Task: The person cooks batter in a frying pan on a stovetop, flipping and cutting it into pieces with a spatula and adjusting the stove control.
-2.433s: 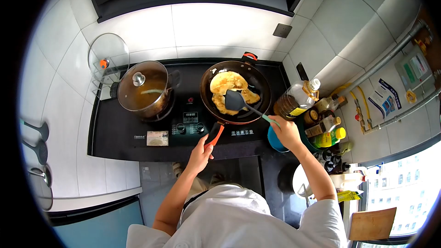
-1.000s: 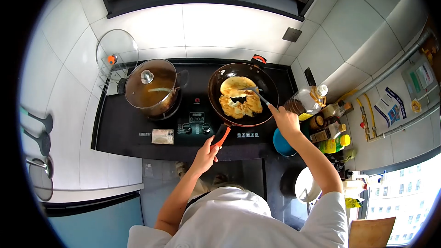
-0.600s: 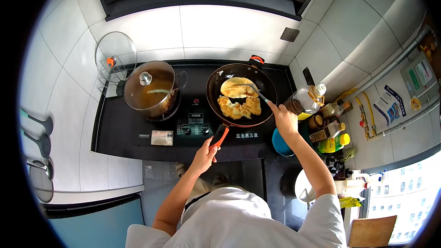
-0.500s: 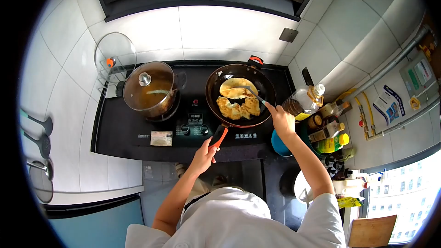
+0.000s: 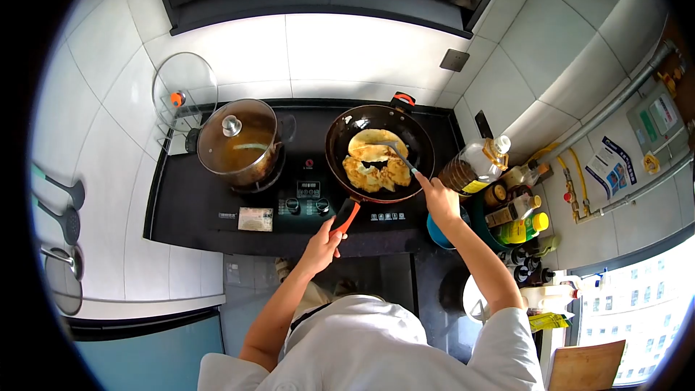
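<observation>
My left hand [image 5: 321, 247] is wrapped round the black and orange handle of a dark wok [image 5: 422, 146] on the right burner. In the wok lie browned, golden pieces that look like fried egg [image 5: 378, 174], one above the other, with a gap showing the dark pan bottom. My right hand [image 5: 440, 199], at the wok's right rim, grips a spatula [image 5: 405, 159] by its handle. The spatula's head rests on or just over the upper piece; contact cannot be made out exactly.
Left of the wok stands a lidded pot [image 5: 239, 146] with broth inside. A glass lid [image 5: 185, 90] leans in a rack behind it. To the right are an oil bottle [image 5: 474, 166], several seasoning bottles [image 5: 514, 210] and a blue bowl [image 5: 439, 230]. Utensils [image 5: 70, 226] hang at left.
My right hand has shifted slightly toward me and left, drawing the spatula a little lower over the upper piece. My left hand keeps its hold on the wok handle.
</observation>
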The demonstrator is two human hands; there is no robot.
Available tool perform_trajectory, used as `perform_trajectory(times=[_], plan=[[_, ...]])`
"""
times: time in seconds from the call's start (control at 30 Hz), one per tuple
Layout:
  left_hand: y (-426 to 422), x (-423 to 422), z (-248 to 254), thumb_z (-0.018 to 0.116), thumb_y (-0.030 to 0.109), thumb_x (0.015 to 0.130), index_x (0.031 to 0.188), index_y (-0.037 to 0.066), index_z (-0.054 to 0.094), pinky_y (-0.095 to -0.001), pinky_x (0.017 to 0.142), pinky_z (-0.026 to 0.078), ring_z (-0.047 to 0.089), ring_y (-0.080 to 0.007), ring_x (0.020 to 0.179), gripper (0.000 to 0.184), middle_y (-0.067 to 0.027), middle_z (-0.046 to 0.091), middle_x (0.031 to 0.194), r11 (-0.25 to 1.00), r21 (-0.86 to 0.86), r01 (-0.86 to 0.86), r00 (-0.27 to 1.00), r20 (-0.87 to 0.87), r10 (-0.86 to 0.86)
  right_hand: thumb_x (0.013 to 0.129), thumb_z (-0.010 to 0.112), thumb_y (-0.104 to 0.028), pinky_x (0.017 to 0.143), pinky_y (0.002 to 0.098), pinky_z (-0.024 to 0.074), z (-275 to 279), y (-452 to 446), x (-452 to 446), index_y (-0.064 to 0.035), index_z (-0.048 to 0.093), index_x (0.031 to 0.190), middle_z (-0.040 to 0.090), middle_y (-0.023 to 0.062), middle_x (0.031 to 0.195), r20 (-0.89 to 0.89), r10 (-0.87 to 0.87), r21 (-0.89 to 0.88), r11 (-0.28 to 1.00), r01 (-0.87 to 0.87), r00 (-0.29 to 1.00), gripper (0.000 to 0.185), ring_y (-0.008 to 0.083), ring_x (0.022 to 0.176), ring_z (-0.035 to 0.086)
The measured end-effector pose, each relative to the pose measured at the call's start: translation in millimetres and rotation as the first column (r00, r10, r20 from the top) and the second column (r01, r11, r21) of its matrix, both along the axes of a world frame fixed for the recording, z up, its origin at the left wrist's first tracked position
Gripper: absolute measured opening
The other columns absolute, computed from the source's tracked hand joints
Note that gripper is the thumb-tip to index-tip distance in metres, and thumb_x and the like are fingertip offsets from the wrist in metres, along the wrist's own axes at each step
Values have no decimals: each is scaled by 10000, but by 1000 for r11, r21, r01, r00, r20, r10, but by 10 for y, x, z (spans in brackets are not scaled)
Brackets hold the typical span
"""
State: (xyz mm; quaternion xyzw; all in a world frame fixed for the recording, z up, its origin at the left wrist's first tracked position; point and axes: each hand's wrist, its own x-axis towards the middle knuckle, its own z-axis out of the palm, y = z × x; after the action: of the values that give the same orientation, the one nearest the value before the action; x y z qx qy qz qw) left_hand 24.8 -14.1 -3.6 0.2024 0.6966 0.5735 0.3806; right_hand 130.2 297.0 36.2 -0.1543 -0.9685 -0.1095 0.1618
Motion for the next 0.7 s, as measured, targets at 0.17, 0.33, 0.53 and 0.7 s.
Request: perform_trajectory(times=[0.17, 0.33, 0.53, 0.7], plan=[[5, -2, -39, 465, 224, 1009, 1451, 13, 267, -233, 577, 480, 534, -93, 579, 528, -94, 660, 1027, 1000, -11, 1, 1000, -17, -2, 799, 570, -12, 494, 370, 505, -95, -1, 166, -243, 519, 1325, 531, 70, 786, 22, -20, -42, 999, 21, 1000, 577, 264, 571, 601], [2, 6, -16, 465, 227, 1010, 1453, 22, 271, -236, 569, 480, 536, -96, 581, 525, -99, 657, 1029, 1000, -5, -4, 1000, -5, 4, 810, 550, -7, 493, 375, 505, -103, -89, 217, -255, 531, 1310, 530, 80, 778, -58, -89, -95, 992, 84, 994, 559, 266, 579, 610], [-4, -3, -24, 477, 258, 1007, 1447, 21, 287, -240, 557, 478, 538, -93, 595, 535, -104, 653, 1020, 1000, 11, -9, 1000, -6, 9, 868, 536, -72, 505, 397, 511, -273, -129, 246, -273, 501, 1328, 543, 90, 779, 32, -131, -162, 978, 134, 991, 503, 285, 590, 623], [-57, 30, -20, 463, 339, 1007, 1416, -5, 343, -239, 597, 483, 558, -101, 711, 547, -100, 641, 1002, 995, 20, -94, 995, 46, 93, 839, 640, -165, 749, 434, 518, -67, -307, 307, -262, 457, 1377, 570, 124, 996, 132, -226, -369, 892, 260, 965, 576, 314, 902, 613]])
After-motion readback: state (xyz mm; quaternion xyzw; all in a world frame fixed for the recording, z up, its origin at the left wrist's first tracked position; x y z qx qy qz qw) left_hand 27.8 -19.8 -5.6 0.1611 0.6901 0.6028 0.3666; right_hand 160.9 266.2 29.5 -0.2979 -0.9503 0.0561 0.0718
